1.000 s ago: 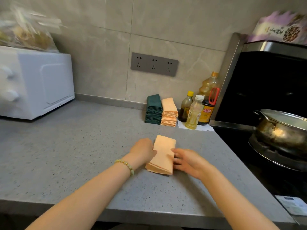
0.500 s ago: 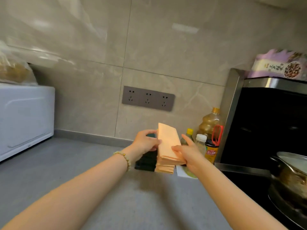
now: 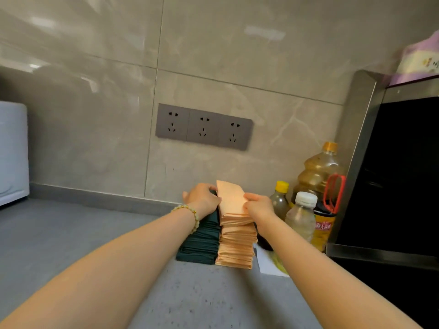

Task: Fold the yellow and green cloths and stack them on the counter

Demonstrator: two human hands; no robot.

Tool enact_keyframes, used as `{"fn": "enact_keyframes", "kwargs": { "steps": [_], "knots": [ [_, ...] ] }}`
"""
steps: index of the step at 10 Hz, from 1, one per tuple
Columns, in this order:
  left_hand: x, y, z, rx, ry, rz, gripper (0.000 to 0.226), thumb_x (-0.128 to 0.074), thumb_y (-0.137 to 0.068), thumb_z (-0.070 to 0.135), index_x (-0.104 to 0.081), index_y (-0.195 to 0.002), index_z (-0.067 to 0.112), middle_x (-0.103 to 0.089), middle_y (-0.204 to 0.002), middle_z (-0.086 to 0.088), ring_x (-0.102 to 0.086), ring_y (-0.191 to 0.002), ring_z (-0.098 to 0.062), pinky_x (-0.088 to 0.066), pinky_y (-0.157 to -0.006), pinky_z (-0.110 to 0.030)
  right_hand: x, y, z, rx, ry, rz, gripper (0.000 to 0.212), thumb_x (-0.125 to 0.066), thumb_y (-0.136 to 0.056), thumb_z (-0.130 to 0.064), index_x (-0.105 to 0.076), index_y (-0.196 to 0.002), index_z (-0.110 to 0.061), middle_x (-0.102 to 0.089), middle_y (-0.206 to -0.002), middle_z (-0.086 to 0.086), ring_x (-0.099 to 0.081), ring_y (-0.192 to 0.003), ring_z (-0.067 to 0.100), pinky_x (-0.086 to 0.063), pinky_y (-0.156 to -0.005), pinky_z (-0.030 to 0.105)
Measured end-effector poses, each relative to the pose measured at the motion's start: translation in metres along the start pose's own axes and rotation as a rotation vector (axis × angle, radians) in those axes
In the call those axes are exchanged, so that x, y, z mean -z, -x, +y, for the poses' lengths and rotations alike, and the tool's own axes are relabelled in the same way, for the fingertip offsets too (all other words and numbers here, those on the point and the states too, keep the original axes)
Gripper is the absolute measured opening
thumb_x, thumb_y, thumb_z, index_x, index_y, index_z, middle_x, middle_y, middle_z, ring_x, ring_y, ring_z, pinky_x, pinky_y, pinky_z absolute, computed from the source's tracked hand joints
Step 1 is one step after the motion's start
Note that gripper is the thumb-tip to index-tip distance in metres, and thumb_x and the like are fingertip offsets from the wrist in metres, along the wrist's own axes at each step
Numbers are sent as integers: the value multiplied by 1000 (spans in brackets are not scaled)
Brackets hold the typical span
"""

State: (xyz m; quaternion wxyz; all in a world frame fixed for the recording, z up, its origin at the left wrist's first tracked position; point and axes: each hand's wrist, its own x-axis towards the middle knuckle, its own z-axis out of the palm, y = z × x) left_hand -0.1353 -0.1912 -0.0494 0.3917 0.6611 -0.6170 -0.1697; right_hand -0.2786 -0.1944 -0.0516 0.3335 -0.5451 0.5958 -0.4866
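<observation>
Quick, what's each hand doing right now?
Left hand: grips the folded yellow cloth by its left edge.
Right hand: pinches the same cloth's right edge.

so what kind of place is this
Most likely a home kitchen: a speckled grey counter, a big cooking oil bottle by the tiled wall, and a steel-edged black cooker surround on the right.
</observation>
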Motion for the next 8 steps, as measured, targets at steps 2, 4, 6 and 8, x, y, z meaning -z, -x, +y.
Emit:
{"fn": "enact_keyframes", "kwargs": {
  "steps": [2,4,6,8],
  "knots": [
    [-9,6,-10,-206,-250,13,35,-47,-97,36,-55,-130,28,-63,-123,4,-46,-123,-22,-25,-97,-33,0,8,17,50,104,-2,46,-40,-93,2,-48,-137,-9,-51,-135,13,-54,-96,23,-42,-61,21],
    [-6,32,-10,-393,-439,-137,61,-41,-88,67,-55,-133,29,-50,-139,2,-24,-137,-23,-11,-110,-38,3,16,26,69,298,-131,45,-44,-97,-9,-38,-142,-5,-40,-145,12,-44,-128,26,-39,-98,28],
    [-5,45,-17,-481,-787,-265,73,-29,-89,71,-44,-142,23,-34,-152,2,-7,-146,-23,8,-116,-44,3,36,38,-8,288,-277,41,-29,-103,-12,-33,-143,-8,-39,-141,12,-44,-121,21,-34,-92,21],
    [7,69,8,-472,-802,-218,62,-27,-96,60,-47,-137,19,-30,-154,-4,-8,-146,-26,7,-117,-45,18,59,9,62,321,-138,42,-32,-102,-17,-37,-141,-2,-41,-144,12,-40,-132,26,-32,-108,32]
  ]
}}
